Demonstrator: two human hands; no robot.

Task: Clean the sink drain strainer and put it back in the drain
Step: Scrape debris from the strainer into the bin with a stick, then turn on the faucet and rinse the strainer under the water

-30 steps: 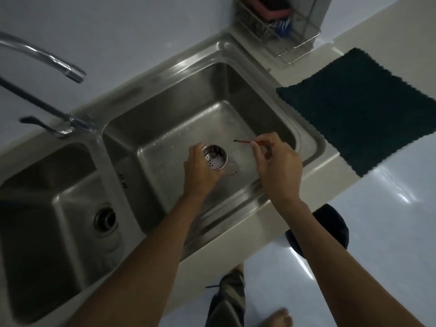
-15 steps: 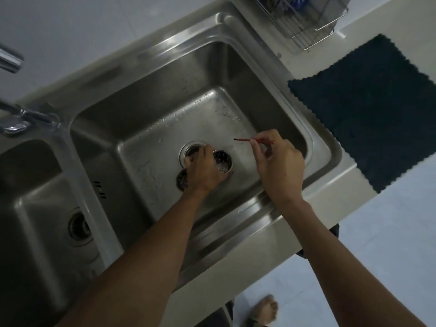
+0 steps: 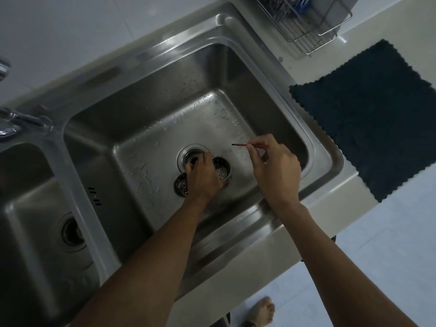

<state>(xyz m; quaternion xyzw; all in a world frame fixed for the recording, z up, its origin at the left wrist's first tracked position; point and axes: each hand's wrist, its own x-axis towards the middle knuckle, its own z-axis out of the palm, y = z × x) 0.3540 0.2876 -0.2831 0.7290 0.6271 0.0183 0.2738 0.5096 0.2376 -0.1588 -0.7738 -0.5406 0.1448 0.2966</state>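
My left hand [image 3: 203,177] is low in the right basin [image 3: 238,74], shut on the perforated metal drain strainer [image 3: 222,169], which is tilted on its side just right of the open drain [image 3: 191,154]. The hand hides part of the strainer and part of the drain. A second round perforated metal piece [image 3: 180,186] shows at the hand's left side on the basin floor. My right hand [image 3: 276,169] hovers above the basin, right of the strainer, pinching a thin red stick [image 3: 243,144] whose dark tip points left.
A dark blue cloth [image 3: 368,119] lies on the counter to the right. A wire rack [image 3: 304,24] stands at the back right. The left basin has its own drain [image 3: 70,232]. The faucet base [image 3: 11,123] is at the far left. A bare foot [image 3: 262,310] is on the floor below.
My left hand has lowered the strainer from above the basin down beside the open drain. The right hand keeps the red stick in about the same pose. The view has shifted closer and rightward.
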